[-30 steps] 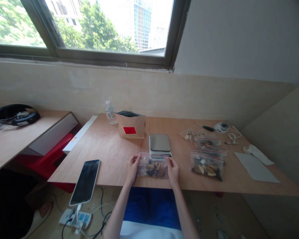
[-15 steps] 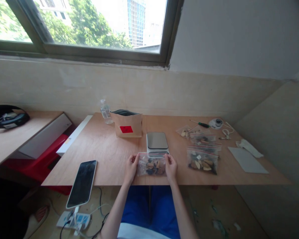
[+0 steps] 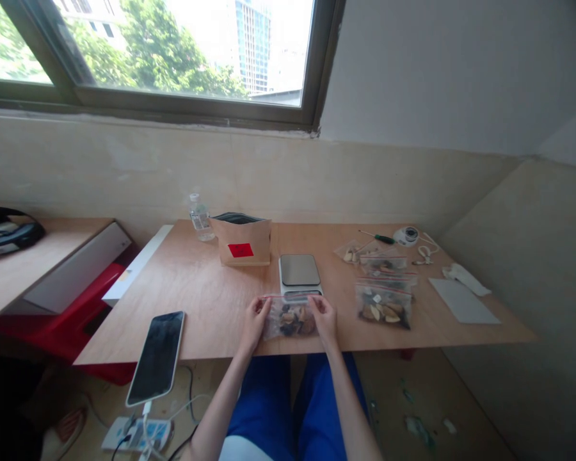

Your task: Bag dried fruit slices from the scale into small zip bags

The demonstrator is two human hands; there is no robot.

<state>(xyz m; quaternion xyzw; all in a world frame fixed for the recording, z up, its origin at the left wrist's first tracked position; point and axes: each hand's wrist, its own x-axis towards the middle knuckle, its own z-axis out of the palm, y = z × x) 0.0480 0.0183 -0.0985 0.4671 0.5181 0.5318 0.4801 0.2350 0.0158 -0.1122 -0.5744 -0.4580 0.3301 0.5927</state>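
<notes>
A clear zip bag [image 3: 292,319] with a red seal strip, holding brown and dark dried pieces, is at the table's front edge. My left hand [image 3: 255,319] pinches its upper left corner. At the seal near the right end, the fingers of my right hand [image 3: 324,317] are closed on the same bag. Just behind it lies a small scale [image 3: 300,270] with a metal plate, its front partly covered by the bag's top. Farther back stands an open brown paper pouch [image 3: 242,242] with a red label.
Several filled zip bags [image 3: 383,306] lie to the right. Behind them are a green-handled screwdriver [image 3: 383,239] and a white round camera [image 3: 406,236]. White paper [image 3: 463,301] lies far right. A bottle [image 3: 201,219] stands by the pouch; a phone [image 3: 156,358] overhangs the front edge, cabled to a power strip [image 3: 137,434].
My right hand has shifted left along the bag's seal, from the corner inward. My left hand keeps its corner. The whole view has turned slightly to the right.
</notes>
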